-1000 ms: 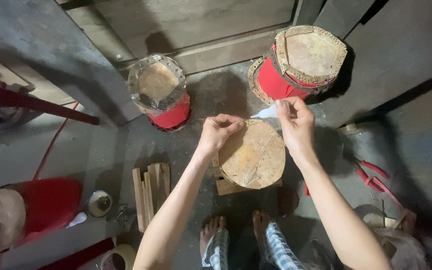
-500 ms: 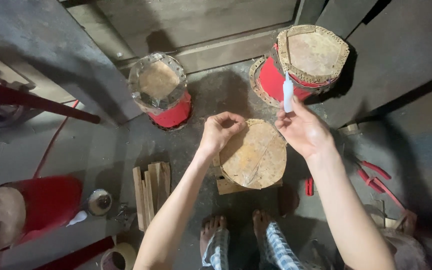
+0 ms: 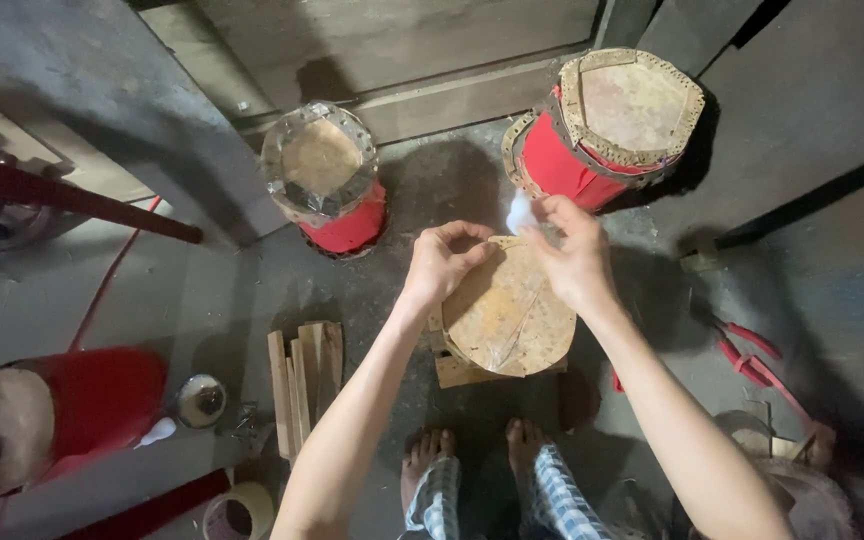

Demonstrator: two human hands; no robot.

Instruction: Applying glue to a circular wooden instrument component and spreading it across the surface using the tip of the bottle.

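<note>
1. At frame centre, the left hand (image 3: 442, 262) pinches the top edge of a round tan drum skin (image 3: 508, 312).
2. Just right, the right hand (image 3: 574, 258) grips a small white piece (image 3: 519, 212).
3. A red drum (image 3: 607, 125) stands upper right.

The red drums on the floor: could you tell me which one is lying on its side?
The red drum at lower left, beside the small tin. The other two stand upright, skins facing up.

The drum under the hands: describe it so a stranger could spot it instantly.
On the grey floor, just ahead of the bare feet, a drum sits on a wooden block, both hands at its far edge. Unlike the three red-sided drums around it, it shows only a tan, stained skin.
</note>
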